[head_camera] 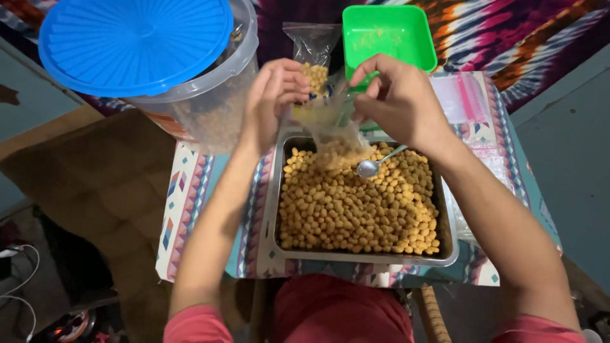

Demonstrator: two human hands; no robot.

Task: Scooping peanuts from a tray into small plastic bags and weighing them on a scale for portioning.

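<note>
While both hands meet at the middle top of the frame, a small clear bag (330, 124) hangs between them, its mouth pinched at either side and its bottom resting on the heap of round yellow snacks (356, 203). Held that way, it seems, the bag stays upright over the metal tray (273, 209), so anything that drops falls back onto the heap. The left hand (273, 95) has its fingers curled together on the bag's left edge; the right hand (397, 95) is closed on the right edge, thumb against fingertips. A spoon (375, 165) lies in the tray just below the right hand, its bowl among the snacks, untouched. Behind the hands, a second bag (312, 54) already holding snacks stands upright beside a green tub (389, 32). At the upper left of the frame sits a large clear bucket (210, 108) with a blue lid (133, 41). All of it sits on a surface under a patterned cloth (190, 190).
</note>
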